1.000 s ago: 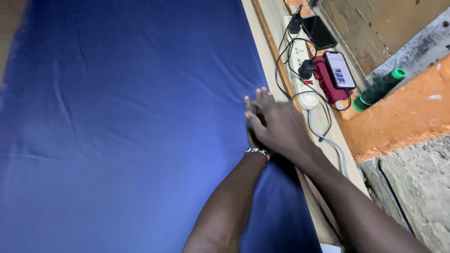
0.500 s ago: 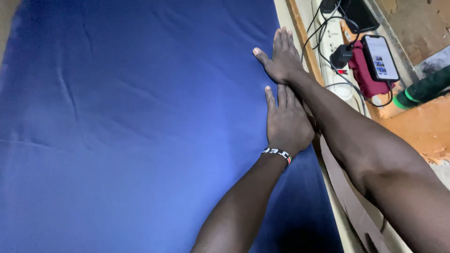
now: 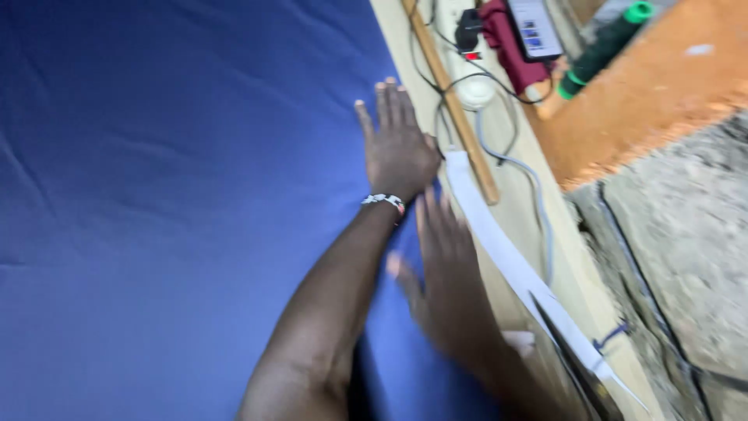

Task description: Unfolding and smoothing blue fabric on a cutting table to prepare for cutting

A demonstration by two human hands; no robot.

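The cloth (image 3: 156,195) lies spread over the counter (image 3: 538,257) — both hands flat on its right edge, left hand (image 3: 399,148) ahead of the right hand (image 3: 448,273); a wooden stick (image 3: 452,109) and cables (image 3: 530,195) lie just right.

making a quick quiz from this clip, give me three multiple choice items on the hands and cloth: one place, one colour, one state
1. Where does the left hand lie?
A. flat on the cloth, near its right edge
B. on the green-capped bottle
C. on the stone wall

2. What colour is the cloth?
A. red
B. deep blue
C. white

3. How is the right hand seen?
A. closed around the wooden stick
B. holding a phone
C. open, fingers spread, blurred, over the cloth's edge

Answers:
1 A, the palm is spread on the fabric beside the wooden stick.
2 B, the whole sheet is blue.
3 C, the fingers are extended and hold nothing.
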